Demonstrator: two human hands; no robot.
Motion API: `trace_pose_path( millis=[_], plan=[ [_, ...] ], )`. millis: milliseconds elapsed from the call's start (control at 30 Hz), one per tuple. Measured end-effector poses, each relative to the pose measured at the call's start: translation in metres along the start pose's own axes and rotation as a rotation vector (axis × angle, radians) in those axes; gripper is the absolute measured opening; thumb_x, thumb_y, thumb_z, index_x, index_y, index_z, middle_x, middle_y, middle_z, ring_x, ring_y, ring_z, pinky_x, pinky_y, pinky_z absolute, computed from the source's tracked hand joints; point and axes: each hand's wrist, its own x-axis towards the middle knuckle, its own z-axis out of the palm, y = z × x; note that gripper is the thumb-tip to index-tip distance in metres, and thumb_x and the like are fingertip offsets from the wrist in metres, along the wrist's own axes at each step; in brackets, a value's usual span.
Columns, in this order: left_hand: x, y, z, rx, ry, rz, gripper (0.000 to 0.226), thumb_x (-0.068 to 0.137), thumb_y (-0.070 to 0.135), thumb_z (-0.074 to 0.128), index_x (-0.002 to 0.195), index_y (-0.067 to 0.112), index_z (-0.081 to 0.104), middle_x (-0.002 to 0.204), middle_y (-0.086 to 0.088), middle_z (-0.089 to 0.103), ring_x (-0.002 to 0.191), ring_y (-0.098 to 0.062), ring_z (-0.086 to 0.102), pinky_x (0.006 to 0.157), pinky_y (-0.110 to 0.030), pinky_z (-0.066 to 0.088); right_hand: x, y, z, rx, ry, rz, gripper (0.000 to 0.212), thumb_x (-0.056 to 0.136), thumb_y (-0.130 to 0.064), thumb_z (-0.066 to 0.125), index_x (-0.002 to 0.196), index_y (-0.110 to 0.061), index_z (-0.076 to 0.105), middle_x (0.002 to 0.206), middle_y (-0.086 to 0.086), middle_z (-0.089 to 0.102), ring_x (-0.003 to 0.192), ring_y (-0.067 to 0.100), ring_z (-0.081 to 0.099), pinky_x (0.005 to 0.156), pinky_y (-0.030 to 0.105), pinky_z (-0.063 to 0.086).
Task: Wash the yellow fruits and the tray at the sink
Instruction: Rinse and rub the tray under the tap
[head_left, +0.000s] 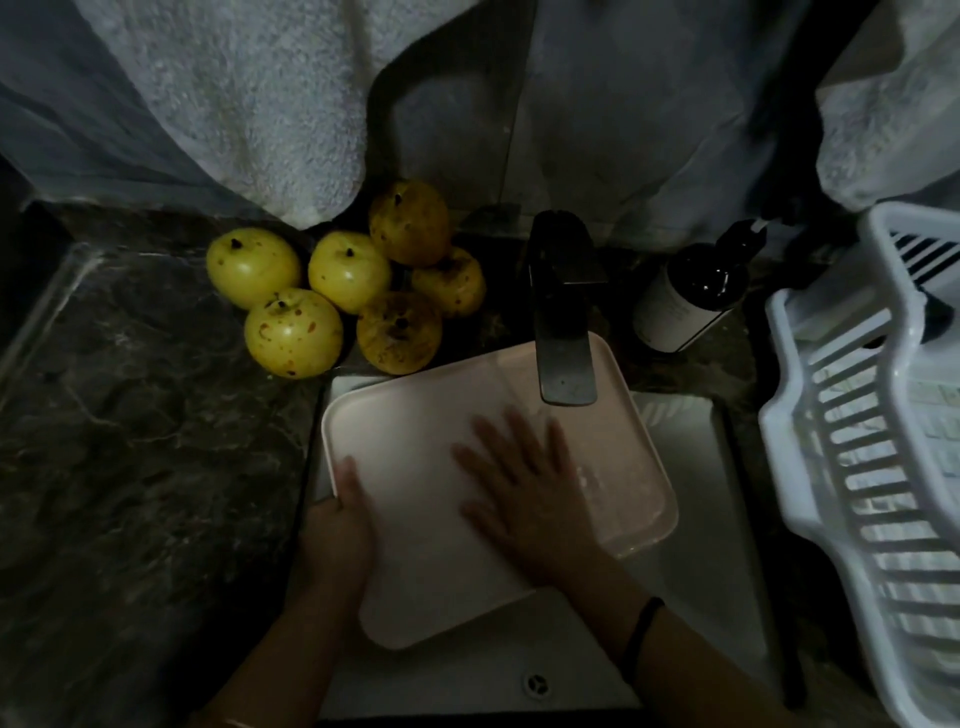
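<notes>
Two hands are handling a pale pink tray (415, 447) over the white sink (691, 493).

The tray, rectangular with rounded corners and a low rim, is lying tilted across the basin, its far edge sitting under the faucet (563, 332). The left hand (340, 535) is gripping the tray's left edge, thumb lying over the rim. The right hand (524, 493) is lying flat and open on the tray's inner face, fingers spread toward the spout, a dark band (641, 631) circling its wrist. Six spotted yellow fruits (348, 270) are sitting clustered on the dark marble counter (130, 441) just behind the tray's left corner. A dark bottle (685, 301) is standing right of the faucet, and a white rack (857, 467) is sitting further right.
</notes>
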Motion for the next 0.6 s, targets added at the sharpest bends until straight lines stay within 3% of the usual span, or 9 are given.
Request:
trace_pose_path(
  millis=[100,200,233,300,400,467,533,600],
  plan=[
    [-0.001,-0.001,0.001,0.012,-0.010,-0.003,0.076,0.099,0.050,0.026,0.094,-0.015,0.065,0.097,-0.035,0.062,0.093,-0.042,0.061,0.077,-0.036,0.043,-0.005,0.020,-0.007,-0.004,-0.009,0.236,0.057,0.099,-0.055,0.011,0.148,-0.030,0.025,0.156,0.006,0.023,0.143,0.032,0.021,0.112,0.053,0.004],
    [-0.004,-0.001,-0.003,-0.018,-0.035,-0.010,0.077,0.098,0.052,0.027,0.103,-0.015,0.064,0.106,-0.035,0.061,0.101,-0.041,0.060,0.087,-0.039,0.044,-0.012,0.046,-0.013,0.007,0.065,0.547,0.063,0.098,-0.051,0.016,0.147,-0.013,0.024,0.154,0.011,0.020,0.144,0.030,0.015,0.116,0.047,-0.002],
    [-0.004,-0.001,-0.005,-0.039,-0.043,-0.014,0.076,0.098,0.052,0.029,0.107,-0.016,0.062,0.110,-0.035,0.060,0.105,-0.042,0.059,0.090,-0.039,0.043,-0.015,0.052,-0.017,0.035,0.070,0.630,0.067,0.096,-0.052,0.018,0.148,-0.009,0.024,0.155,0.012,0.019,0.145,0.031,0.015,0.116,0.048,0.002],
    [-0.002,-0.005,-0.007,-0.062,-0.072,-0.018,0.076,0.097,0.052,0.030,0.116,-0.016,0.058,0.118,-0.037,0.056,0.113,-0.042,0.055,0.098,-0.041,0.041,-0.017,0.061,-0.029,0.219,0.071,0.732,0.068,0.096,-0.052,0.030,0.149,-0.009,0.025,0.154,0.014,0.028,0.140,0.033,0.030,0.112,0.046,0.023],
    [-0.002,-0.007,-0.007,-0.086,-0.067,0.006,0.073,0.096,0.053,0.033,0.123,-0.011,0.056,0.123,-0.033,0.055,0.119,-0.041,0.052,0.104,-0.043,0.040,-0.020,0.073,-0.041,0.700,-0.003,0.880,0.069,0.093,-0.040,0.055,0.150,-0.019,0.021,0.144,0.012,0.043,0.123,0.032,0.050,0.097,0.041,0.042],
    [-0.003,-0.011,-0.005,-0.081,-0.063,0.030,0.073,0.093,0.056,0.037,0.113,-0.010,0.062,0.109,-0.026,0.061,0.110,-0.038,0.057,0.098,-0.040,0.043,-0.027,0.086,-0.049,0.967,0.000,1.036,0.070,0.091,-0.034,0.061,0.148,-0.014,0.025,0.140,0.017,0.047,0.121,0.035,0.052,0.097,0.043,0.045],
    [-0.003,-0.011,-0.005,-0.020,-0.056,0.087,0.069,0.092,0.054,0.039,0.086,-0.008,0.066,0.085,-0.022,0.062,0.092,-0.036,0.061,0.081,-0.035,0.045,-0.039,0.092,-0.053,0.964,-0.030,1.025,0.048,0.094,-0.029,0.057,0.134,-0.004,0.047,0.126,0.020,0.058,0.112,0.035,0.057,0.090,0.039,0.047],
    [-0.001,-0.012,-0.002,0.104,-0.043,0.180,0.060,0.097,0.045,0.038,0.072,-0.005,0.061,0.071,-0.023,0.059,0.081,-0.039,0.061,0.070,-0.036,0.044,-0.049,0.091,-0.054,0.910,-0.017,0.968,0.026,0.098,-0.029,0.048,0.106,-0.011,0.064,0.099,0.011,0.067,0.096,0.030,0.060,0.077,0.033,0.046]
  ],
)
